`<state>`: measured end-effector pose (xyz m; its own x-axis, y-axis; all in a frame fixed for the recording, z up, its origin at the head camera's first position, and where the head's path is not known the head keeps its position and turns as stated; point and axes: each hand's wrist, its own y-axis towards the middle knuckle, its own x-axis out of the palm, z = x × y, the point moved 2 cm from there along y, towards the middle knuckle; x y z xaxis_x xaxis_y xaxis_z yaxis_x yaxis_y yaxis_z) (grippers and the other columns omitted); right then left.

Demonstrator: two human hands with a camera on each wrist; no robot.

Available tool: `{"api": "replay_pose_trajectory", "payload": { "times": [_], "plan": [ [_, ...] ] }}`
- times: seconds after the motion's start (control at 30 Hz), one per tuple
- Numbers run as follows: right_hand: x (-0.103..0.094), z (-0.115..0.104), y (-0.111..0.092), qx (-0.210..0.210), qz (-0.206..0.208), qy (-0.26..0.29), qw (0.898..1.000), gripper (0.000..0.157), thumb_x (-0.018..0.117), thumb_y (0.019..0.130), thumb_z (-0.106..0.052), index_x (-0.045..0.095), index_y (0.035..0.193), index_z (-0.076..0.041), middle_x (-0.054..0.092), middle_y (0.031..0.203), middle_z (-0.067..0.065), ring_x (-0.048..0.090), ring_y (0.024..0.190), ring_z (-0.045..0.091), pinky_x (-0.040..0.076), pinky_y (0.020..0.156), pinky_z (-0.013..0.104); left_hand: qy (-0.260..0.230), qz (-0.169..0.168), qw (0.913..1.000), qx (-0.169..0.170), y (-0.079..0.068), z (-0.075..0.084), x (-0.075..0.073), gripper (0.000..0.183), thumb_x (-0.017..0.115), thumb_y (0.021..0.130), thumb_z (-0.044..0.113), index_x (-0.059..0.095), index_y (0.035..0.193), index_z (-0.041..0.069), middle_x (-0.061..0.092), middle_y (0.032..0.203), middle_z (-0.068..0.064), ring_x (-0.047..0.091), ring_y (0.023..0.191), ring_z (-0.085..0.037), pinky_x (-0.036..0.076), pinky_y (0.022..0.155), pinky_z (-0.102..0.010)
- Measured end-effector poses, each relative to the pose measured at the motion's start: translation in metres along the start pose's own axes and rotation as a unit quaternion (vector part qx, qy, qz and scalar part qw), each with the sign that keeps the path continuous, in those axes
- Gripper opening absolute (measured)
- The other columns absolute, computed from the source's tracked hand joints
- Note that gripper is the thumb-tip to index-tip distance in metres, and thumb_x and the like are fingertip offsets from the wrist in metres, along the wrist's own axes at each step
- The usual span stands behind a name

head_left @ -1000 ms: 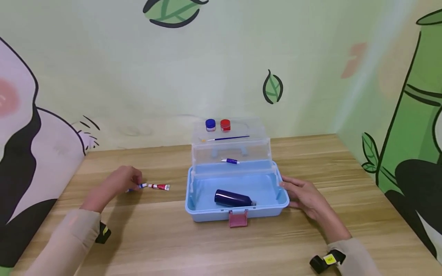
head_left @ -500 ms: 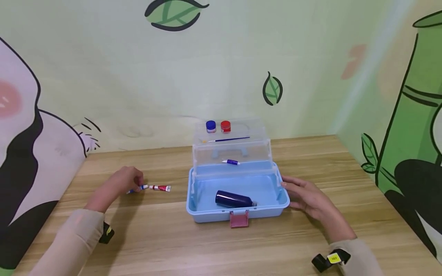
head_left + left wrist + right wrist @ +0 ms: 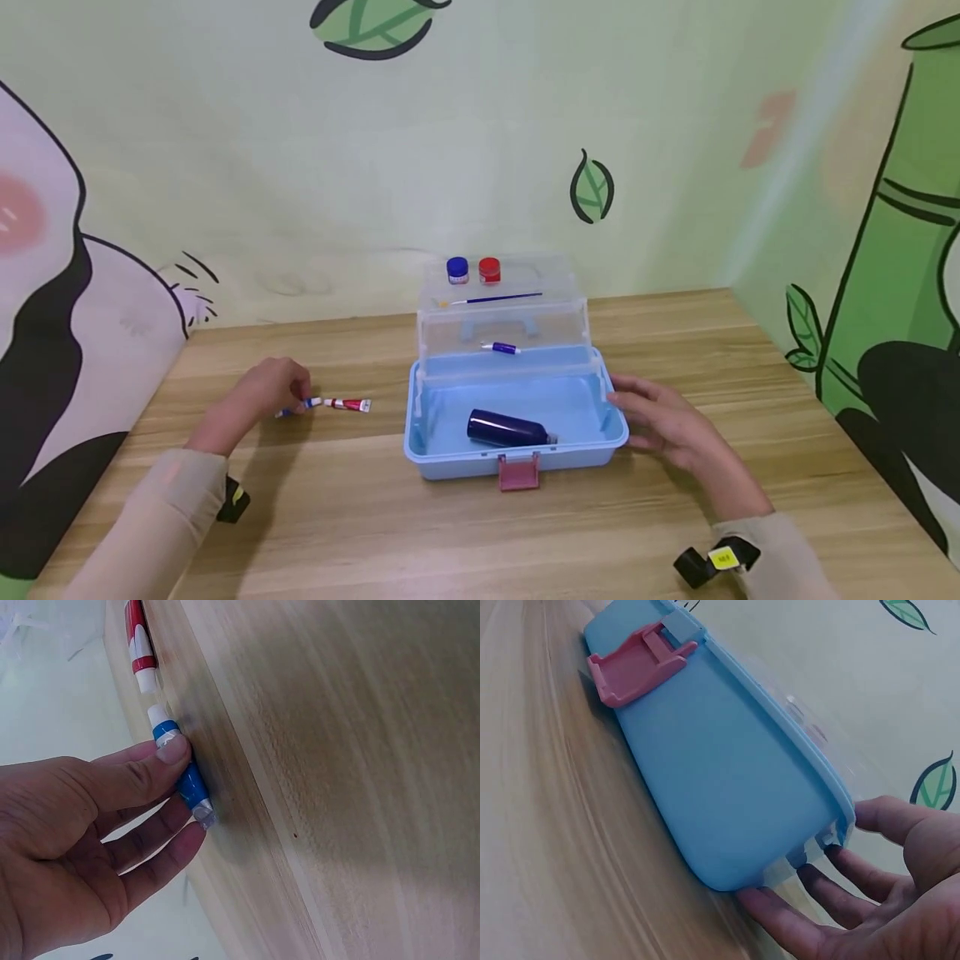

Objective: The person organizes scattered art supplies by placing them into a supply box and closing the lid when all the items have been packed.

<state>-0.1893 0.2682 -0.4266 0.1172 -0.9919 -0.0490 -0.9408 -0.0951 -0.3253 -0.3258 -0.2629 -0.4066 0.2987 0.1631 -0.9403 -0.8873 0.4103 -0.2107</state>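
One blue tube (image 3: 311,404) is in the left hand (image 3: 262,396) in the head view, at the left side of the worktop (image 3: 360,517). A red tube (image 3: 351,405) lies just beside it, to the right. The open box (image 3: 453,468) stands in the middle of the worktop. In it, a dark bottle (image 3: 504,427) lies on its side, with its neck to the right. The clear lid (image 3: 444,335) is raised at the back. At its upper part I see a blue jar (image 3: 457,271), a red jar (image 3: 490,271) and a brush (image 3: 498,298); a small blue item (image 3: 504,348) is lower. I cannot tell on which layer they rest. The right hand (image 3: 667,425) touches the right end of the box.

In the left wrist view, the left hand pinches the blue tube between thumb and fingers. Its white cap points toward the cap of the red tube, with a small gap between them. Whether the blue tube touches the worktop, I cannot tell.

In the right wrist view, the right hand is not closed: its fingers are extended, with their tips against the end of the box. The pink latch (image 3: 637,666) sticks out from the front wall of the box.
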Motion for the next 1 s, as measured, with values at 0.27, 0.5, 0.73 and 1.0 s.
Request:
{"api": "replay_pose_trajectory", "payload": {
  "times": [0.27, 0.5, 0.73, 1.0],
  "plan": [
    [-0.002, -0.002, 0.003, -0.005, 0.006, 0.001, 1.0, 0.072, 0.065, 0.1, -0.029, 0.03, 0.158, -0.004, 0.044, 0.15, 0.028, 0.065, 0.11, 0.023, 0.059, 0.086, 0.04, 0.018, -0.002, 0.9998, 0.013, 0.005, -0.001, -0.003, 0.017, 0.083, 0.077, 0.0, 0.068, 0.078, 0.009, 0.067, 0.079, 0.0, 0.058, 0.073, -0.019, 0.049, 0.07, -0.038],
    [0.001, -0.002, 0.002, -0.013, -0.009, 0.0, 1.0, 0.071, 0.064, 0.1, -0.026, 0.029, 0.156, 0.001, 0.044, 0.148, 0.03, 0.066, 0.109, 0.025, 0.06, 0.085, 0.042, 0.024, -0.005, 0.9993, 0.028, -0.005, 0.004, -0.001, 0.02, 0.082, 0.078, 0.0, 0.064, 0.081, 0.006, 0.06, 0.078, -0.003, 0.053, 0.073, -0.019, 0.047, 0.066, -0.035],
    [0.001, 0.0, 0.0, -0.007, -0.001, -0.011, 1.0, 0.072, 0.064, 0.101, -0.028, 0.028, 0.157, 0.0, 0.042, 0.15, 0.03, 0.064, 0.113, 0.027, 0.06, 0.086, 0.043, 0.028, 0.053, 0.996, 0.066, -0.009, 0.02, -0.021, 0.017, 0.079, 0.082, -0.001, 0.062, 0.084, 0.004, 0.064, 0.08, -0.005, 0.056, 0.073, -0.021, 0.051, 0.065, -0.04],
    [0.0, 0.0, 0.003, -0.012, -0.007, -0.008, 1.0, 0.072, 0.063, 0.101, -0.028, 0.027, 0.157, 0.0, 0.041, 0.15, 0.03, 0.064, 0.113, 0.027, 0.059, 0.086, 0.043, 0.019, 0.069, 0.994, 0.083, -0.013, 0.04, -0.039, 0.015, 0.076, 0.087, -0.001, 0.063, 0.087, 0.006, 0.065, 0.081, -0.002, 0.058, 0.075, -0.018, 0.052, 0.067, -0.038]
  ]
}}
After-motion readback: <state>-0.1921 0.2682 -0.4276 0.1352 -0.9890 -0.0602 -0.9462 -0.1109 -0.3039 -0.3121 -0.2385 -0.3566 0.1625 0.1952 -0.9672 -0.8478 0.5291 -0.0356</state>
